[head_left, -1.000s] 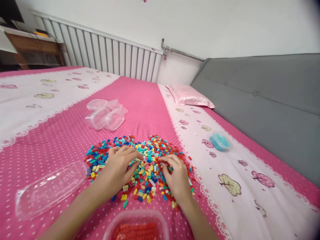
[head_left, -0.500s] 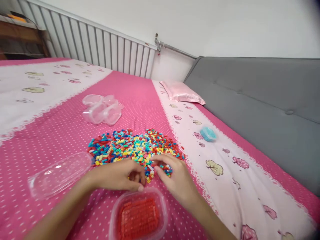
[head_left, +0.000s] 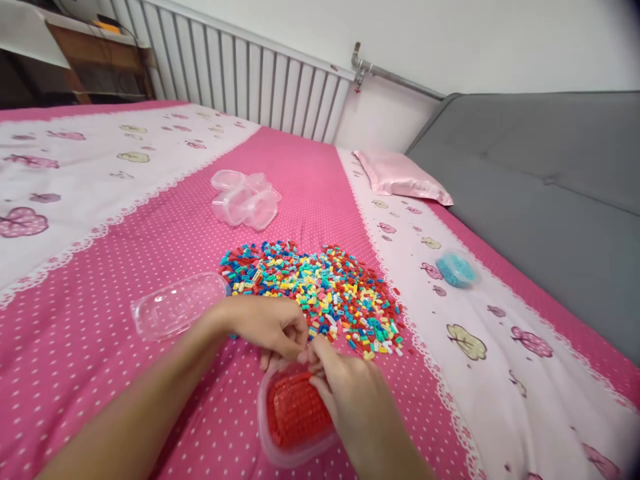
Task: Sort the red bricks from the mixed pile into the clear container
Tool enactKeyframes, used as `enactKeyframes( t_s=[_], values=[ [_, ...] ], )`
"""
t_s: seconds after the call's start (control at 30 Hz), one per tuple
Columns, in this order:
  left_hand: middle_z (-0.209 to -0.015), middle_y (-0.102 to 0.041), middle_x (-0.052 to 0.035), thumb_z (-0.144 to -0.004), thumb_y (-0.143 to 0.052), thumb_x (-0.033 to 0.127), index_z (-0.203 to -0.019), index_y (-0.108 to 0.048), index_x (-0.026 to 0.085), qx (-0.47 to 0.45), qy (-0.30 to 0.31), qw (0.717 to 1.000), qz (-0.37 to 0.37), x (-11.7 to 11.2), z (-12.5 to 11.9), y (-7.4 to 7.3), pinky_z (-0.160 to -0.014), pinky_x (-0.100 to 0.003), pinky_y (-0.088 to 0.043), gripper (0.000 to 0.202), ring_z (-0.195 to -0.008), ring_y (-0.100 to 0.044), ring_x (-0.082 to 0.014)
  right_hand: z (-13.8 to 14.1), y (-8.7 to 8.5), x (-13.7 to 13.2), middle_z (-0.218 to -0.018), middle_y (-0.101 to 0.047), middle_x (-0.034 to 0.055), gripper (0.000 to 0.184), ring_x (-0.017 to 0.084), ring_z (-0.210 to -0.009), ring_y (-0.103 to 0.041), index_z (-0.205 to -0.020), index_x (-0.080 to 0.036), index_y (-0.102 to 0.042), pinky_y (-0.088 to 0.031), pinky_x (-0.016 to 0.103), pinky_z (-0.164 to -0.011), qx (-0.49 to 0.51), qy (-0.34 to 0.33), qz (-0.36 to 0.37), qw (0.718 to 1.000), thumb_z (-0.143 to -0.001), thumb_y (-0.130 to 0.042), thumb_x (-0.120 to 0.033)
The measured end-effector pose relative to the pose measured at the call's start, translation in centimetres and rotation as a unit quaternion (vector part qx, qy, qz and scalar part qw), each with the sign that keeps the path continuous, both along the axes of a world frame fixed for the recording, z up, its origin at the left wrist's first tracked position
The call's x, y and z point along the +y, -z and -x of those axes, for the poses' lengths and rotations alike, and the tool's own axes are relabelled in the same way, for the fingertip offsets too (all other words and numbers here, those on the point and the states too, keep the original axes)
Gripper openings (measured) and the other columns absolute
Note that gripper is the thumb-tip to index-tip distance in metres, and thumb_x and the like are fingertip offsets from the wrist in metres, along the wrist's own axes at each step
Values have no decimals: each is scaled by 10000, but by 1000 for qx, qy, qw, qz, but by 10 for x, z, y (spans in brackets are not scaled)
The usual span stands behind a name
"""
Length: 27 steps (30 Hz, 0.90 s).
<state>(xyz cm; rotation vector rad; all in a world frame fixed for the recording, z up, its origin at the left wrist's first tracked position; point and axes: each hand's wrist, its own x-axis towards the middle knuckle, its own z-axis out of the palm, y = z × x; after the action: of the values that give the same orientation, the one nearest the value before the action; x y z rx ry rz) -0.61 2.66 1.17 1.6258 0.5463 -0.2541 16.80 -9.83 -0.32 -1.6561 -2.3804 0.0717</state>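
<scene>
A heap of small coloured bricks (head_left: 320, 290) lies on the pink dotted bedspread (head_left: 125, 267). Just in front of it stands a clear tub of red bricks (head_left: 293, 413). My left hand (head_left: 267, 327) and my right hand (head_left: 353, 393) meet over the tub's far rim, fingertips pinched together. What the fingers hold is too small to make out. The right hand covers the tub's right side.
A clear oblong lid (head_left: 175, 307) lies left of the heap. A cluster of empty clear tubs (head_left: 245, 200) sits farther back. A tub of light-blue bricks (head_left: 456, 269) rests on the right. A pink pillow (head_left: 403, 177), grey headboard (head_left: 540, 193) and radiator (head_left: 240, 73) border the bed.
Both hands left the heap and drew back to the red-brick tub, fingertips coming together over its rim. The view has shifted, with the tub now closer and fuller in view.
</scene>
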Motion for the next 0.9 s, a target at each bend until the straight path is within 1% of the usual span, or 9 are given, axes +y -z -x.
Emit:
enactKeyframes(
  t_s=[0.07,0.13,0.23,0.3,0.37,0.43,0.57,0.67,0.9],
  values=[
    [-574,-673,41,-815,-709,292,-787,-657,177,0,0,1000,23,1,4,-1,-529,-216,-545,129,-467,-613,-113,3,0,1,-683,-740,-60,284,188,-519,-704,-921,-246,-655,-320,279,-423,-12,-15,-33,999,-765,-762,-34],
    [-611,-699,31,-720,-824,338,-796,-673,178,0,7,999,38,3,9,-3,-573,-234,-562,232,-534,-651,-132,6,1,0,-694,-731,-63,284,179,-506,-688,-871,-246,-637,-295,291,-425,-11,-31,-62,998,-745,-759,-24],
    [-699,-749,-4,-581,-935,416,-825,-695,180,4,21,999,33,5,15,-5,-631,-261,-565,416,-649,-692,-167,9,2,-3,-699,-711,-59,268,163,-509,-662,-816,-245,-609,-296,289,-448,1,-44,-81,996,-761,-704,0],
    [-734,-765,-22,-536,-955,466,-839,-697,181,8,26,999,25,6,17,-6,-645,-280,-565,490,-673,-699,-182,11,1,-5,-698,-703,-52,249,159,-533,-656,-801,-245,-599,-314,282,-471,13,-51,-82,995,-808,-656,-3],
    [-721,-764,-27,-526,-953,508,-818,-688,181,9,34,999,24,6,17,-5,-659,-296,-566,512,-668,-701,-190,12,1,-6,-708,-705,-44,238,162,-567,-665,-791,-246,-593,-329,279,-489,28,-64,-81,994,-853,-621,-18],
    [-683,-751,-18,-544,-941,530,-787,-681,184,5,45,999,20,6,16,-4,-665,-296,-561,496,-654,-697,-186,14,2,-8,-686,-698,-48,239,160,-556,-662,-781,-249,-585,-324,286,-487,41,-76,-80,993,-888,-596,-36],
    [-641,-732,3,-516,-959,501,-760,-683,189,20,49,998,20,5,13,-3,-643,-280,-553,483,-634,-688,-177,17,4,-9,-581,-651,-63,293,144,-455,-604,-745,-252,-559,-261,307,-455,41,-77,-99,991,-963,-502,-64],
    [-647,-736,1,-494,-969,484,-763,-685,187,29,47,998,28,5,12,-3,-645,-282,-563,491,-647,-698,-184,19,4,-10,-530,-617,-56,357,139,-431,-577,-716,-246,-549,-235,318,-451,31,-81,-128,988,-996,-426,-63],
    [-594,-704,20,-513,-964,479,-737,-663,186,31,44,998,29,3,12,-3,-619,-257,-552,476,-603,-684,-161,19,7,-12,-570,-629,-37,350,141,-430,-571,-726,-243,-559,-286,297,-452,8,-55,-142,988,-1011,-419,-96]
  ],
)
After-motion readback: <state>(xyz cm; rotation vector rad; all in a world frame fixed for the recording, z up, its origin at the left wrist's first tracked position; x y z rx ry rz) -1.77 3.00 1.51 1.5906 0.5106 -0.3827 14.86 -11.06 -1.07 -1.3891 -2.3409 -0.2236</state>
